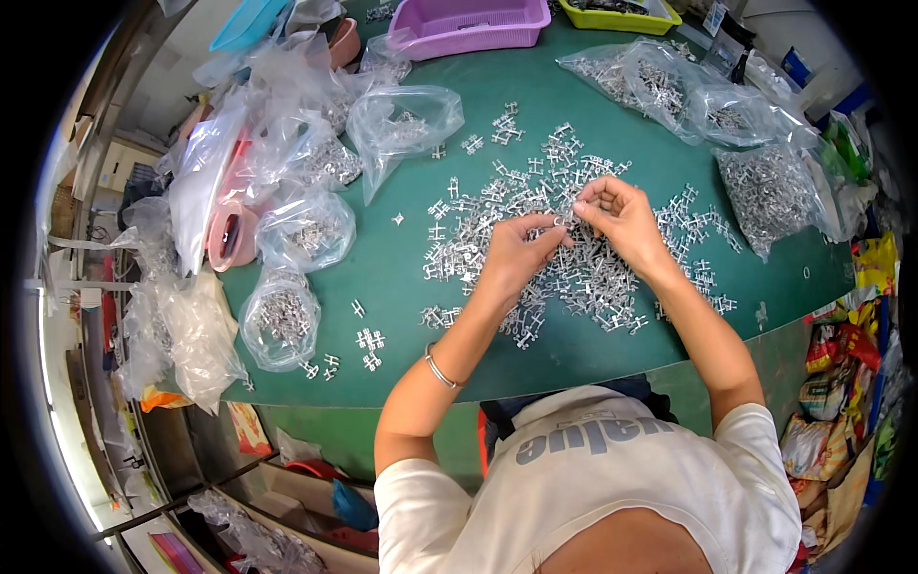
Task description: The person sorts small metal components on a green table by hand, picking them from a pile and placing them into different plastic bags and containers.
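Observation:
A wide heap of small silver metal parts [593, 282], many branched or H-shaped, lies spread over the green table [402, 268]. Above the middle of this heap my two hands almost meet. My left hand [521, 251] is closed in a pinch, with a small silver metal part [560, 222] at its fingertips. Thumb and fingers of my right hand [620, 218] are pressed together just beside it; whatever they grip is too small and covered to make out. A bracelet [438, 367] circles my left wrist.
Clear plastic bags of metal parts stand at the left [280, 320] and right [770, 196]. A purple basket [469, 36] and a yellow-green tray [622, 19] sit at the far edge. Loose parts [370, 346] lie near the front left. Colourful packages [837, 373] are piled beyond the right edge.

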A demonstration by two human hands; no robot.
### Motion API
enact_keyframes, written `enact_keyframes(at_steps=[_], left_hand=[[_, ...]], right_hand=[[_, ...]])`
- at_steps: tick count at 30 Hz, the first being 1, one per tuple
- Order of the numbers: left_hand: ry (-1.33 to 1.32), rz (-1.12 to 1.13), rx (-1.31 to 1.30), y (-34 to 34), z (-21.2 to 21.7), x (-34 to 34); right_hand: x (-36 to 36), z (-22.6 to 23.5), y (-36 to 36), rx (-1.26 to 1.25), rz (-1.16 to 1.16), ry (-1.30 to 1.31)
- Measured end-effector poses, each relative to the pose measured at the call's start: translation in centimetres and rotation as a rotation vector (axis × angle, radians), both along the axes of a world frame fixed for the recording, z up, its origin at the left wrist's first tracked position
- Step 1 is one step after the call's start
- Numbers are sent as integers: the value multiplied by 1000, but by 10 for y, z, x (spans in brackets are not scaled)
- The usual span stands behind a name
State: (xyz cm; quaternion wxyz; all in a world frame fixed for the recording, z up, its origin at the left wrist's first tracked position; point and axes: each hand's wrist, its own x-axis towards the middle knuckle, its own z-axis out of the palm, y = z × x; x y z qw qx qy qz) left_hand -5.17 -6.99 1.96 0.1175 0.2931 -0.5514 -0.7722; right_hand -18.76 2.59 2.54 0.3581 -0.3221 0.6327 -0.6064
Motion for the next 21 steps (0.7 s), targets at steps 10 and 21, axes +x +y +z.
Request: enact_keyframes(at_steps=[10,21], left_hand=[[-23,169,-202,26,9,11],[290,-50,647,49,-10,44]], right_hand=[[11,6,20,-356,-154,-111],[12,-11,42,27,-13,868]])
